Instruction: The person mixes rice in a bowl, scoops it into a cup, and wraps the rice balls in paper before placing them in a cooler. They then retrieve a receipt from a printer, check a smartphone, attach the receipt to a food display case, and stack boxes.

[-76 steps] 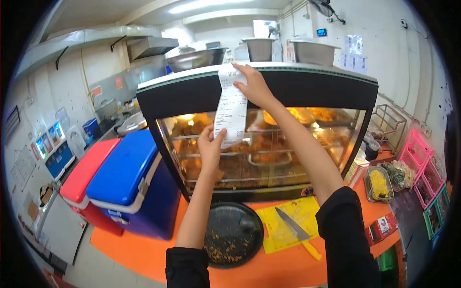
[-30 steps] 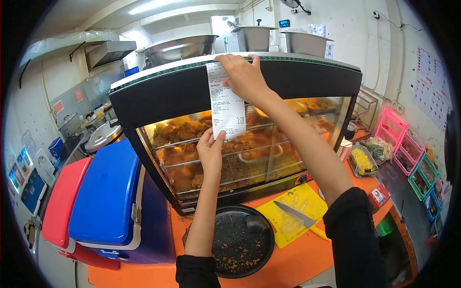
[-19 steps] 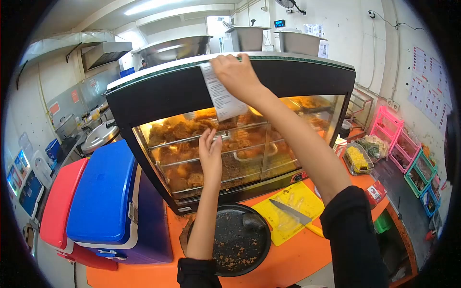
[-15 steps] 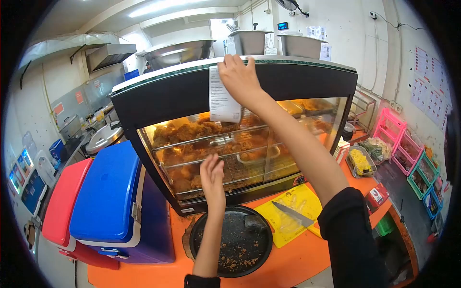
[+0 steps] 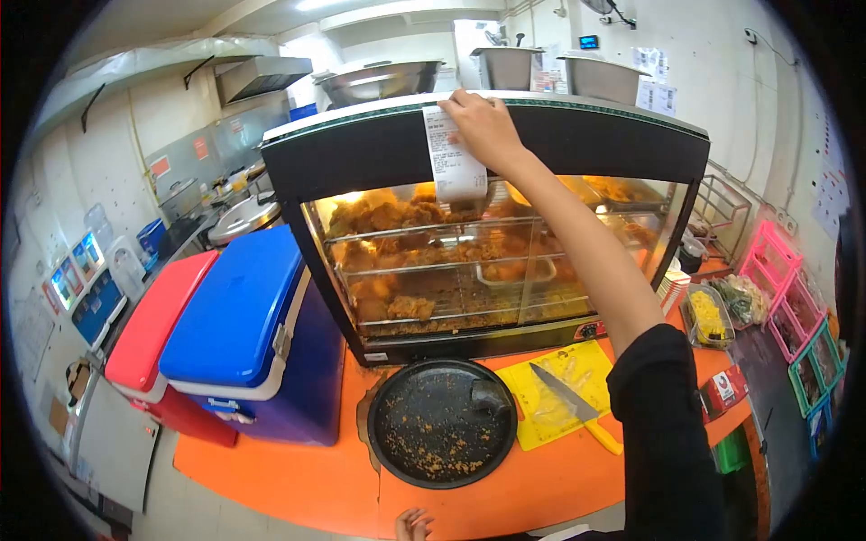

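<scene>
My right hand (image 5: 481,126) is at the top edge of the glass-fronted display case (image 5: 613,140), its fingers on the upper end of a printed receipt (image 5: 454,158) that hangs down the black front panel. Fried food (image 5: 383,215) lies on the wire racks behind the glass. Low at the bottom edge of the view, my left hand (image 5: 414,524) shows only in part, fingers curled, below a round black tray (image 5: 433,433) scattered with crumbs. Whether it holds anything is hidden.
Blue (image 5: 236,311) and red (image 5: 149,347) cooler boxes stand left. A knife (image 5: 564,393) lies on a yellow cutting board (image 5: 541,424) over the orange table (image 5: 271,473). Right are a tub of yellow food (image 5: 708,316) and pink baskets (image 5: 773,252). Metal pans (image 5: 383,83) top the case.
My left hand has dropped from in front of the glass to the bottom edge. My right hand stays at the receipt's top. The view has shifted, so the case sits further right and higher.
</scene>
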`<act>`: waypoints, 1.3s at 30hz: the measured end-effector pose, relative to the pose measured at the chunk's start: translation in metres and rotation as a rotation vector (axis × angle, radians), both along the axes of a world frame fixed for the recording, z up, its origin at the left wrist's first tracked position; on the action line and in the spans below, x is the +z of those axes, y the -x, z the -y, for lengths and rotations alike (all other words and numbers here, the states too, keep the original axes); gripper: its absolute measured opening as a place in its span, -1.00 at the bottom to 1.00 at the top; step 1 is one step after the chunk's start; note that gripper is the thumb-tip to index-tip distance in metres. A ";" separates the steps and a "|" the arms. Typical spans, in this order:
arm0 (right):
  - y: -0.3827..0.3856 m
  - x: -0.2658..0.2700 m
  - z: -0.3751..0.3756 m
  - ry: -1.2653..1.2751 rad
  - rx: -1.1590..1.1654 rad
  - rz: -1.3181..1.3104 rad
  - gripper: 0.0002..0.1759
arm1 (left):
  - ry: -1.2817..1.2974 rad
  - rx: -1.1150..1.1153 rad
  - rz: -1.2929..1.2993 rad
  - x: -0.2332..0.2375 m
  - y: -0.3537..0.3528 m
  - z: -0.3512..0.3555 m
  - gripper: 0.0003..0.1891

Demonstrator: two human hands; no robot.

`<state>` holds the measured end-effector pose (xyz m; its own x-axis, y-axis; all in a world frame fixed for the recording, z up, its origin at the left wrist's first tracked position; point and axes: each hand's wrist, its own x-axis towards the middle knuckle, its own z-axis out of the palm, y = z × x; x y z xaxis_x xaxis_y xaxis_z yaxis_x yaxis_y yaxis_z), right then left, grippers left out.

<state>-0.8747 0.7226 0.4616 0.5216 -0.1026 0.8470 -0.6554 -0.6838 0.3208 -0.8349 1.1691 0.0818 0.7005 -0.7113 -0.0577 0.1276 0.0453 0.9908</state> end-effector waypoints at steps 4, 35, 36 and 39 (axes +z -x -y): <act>0.003 -0.006 0.002 0.023 -0.023 -0.008 -0.54 | -0.117 0.139 -0.077 0.004 0.014 -0.039 -0.59; -0.305 -0.297 -0.652 -0.589 0.913 -0.379 -0.61 | 0.007 1.252 -0.380 -0.091 -0.147 -0.596 -0.70; -0.328 -0.306 -0.679 -0.595 0.912 -0.387 -0.61 | 0.000 1.253 -0.388 -0.100 -0.162 -0.611 -0.70; -0.402 -0.332 -0.748 -0.757 0.994 -0.605 -0.58 | -1.001 1.234 0.436 -0.126 -0.219 -0.663 -0.52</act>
<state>-0.4731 1.4706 0.1297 0.9077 0.1962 0.3709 0.3098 -0.9095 -0.2771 -0.6163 1.8317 -0.0438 0.8660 0.4497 0.2188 0.2229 -0.7387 0.6361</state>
